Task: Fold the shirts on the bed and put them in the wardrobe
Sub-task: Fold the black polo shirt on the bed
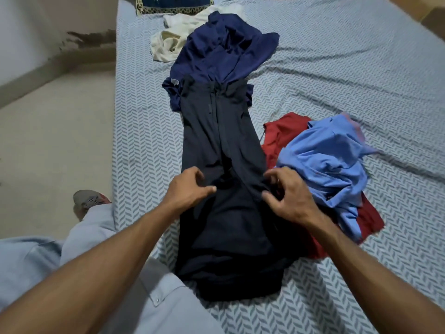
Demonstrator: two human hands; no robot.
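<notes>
Black shirt (224, 189) lies lengthwise at the bed's (337, 68) near edge, blue pile (325, 160) just right. Its narrowed middle may bunch or slide unevenly if one side lifts first. Left hand (185, 189) and right hand (289, 194), fingers curled, half-open, each pinch its sides.

Beige floor (53, 131) meets a pale wall with dark staining (36, 37). A blue-and-white chevron-patterned bed sheet (337, 68) covers the bed.
</notes>
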